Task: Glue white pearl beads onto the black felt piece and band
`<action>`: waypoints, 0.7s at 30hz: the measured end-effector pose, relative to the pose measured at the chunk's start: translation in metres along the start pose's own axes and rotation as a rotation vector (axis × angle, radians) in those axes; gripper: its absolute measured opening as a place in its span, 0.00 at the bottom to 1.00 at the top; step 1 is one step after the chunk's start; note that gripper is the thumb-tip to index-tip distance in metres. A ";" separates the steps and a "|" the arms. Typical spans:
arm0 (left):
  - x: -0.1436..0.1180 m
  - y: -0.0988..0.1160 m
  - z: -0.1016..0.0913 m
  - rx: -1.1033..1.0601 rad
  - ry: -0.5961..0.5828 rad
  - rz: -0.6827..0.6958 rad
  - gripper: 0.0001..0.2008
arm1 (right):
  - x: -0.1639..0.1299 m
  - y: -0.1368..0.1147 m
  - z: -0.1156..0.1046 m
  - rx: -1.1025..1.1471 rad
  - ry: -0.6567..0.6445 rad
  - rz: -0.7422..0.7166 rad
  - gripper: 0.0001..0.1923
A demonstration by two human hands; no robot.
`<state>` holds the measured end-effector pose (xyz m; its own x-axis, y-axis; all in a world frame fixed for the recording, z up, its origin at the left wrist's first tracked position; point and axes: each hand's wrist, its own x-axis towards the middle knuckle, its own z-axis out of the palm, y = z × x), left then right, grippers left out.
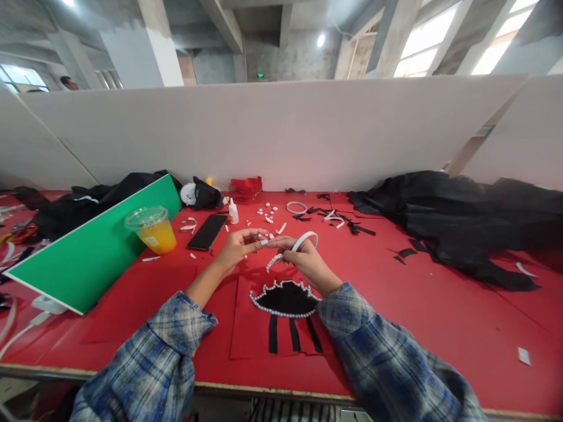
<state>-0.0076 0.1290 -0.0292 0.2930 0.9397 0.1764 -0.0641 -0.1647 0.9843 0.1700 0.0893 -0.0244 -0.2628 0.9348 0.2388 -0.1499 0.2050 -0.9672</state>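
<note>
My left hand (240,245) and my right hand (303,259) meet above a red felt sheet (250,334). Both pinch a white strip of pearl beads (303,240) that curves up over my right hand and hangs down between the hands. My left fingertips hold its end. Below the hands lies a black felt shape (285,299) edged with pearl beads, with three black strips (294,335) under it.
A cup of orange drink (153,230), a black phone (207,231) and a small glue bottle (233,212) stand to the left. A green board (92,249) leans at the left. Black cloth (457,217) is piled at the right. White scraps and a white ring (296,207) lie farther back.
</note>
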 end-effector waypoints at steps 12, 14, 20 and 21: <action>0.004 0.002 -0.015 -0.086 0.015 -0.010 0.18 | -0.006 -0.013 -0.004 0.016 -0.174 0.076 0.28; 0.004 0.002 -0.016 -0.089 0.025 -0.002 0.18 | -0.006 -0.014 -0.004 0.013 -0.175 0.088 0.28; 0.004 0.005 -0.017 -0.097 0.034 0.007 0.18 | -0.007 -0.014 -0.002 0.025 -0.231 0.097 0.27; 0.003 0.005 -0.017 -0.100 0.037 0.002 0.18 | -0.008 -0.014 -0.002 0.031 -0.221 0.079 0.27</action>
<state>-0.0234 0.1366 -0.0240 0.2574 0.9501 0.1761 -0.1599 -0.1379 0.9775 0.1760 0.0800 -0.0128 -0.4770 0.8606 0.1787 -0.1484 0.1215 -0.9814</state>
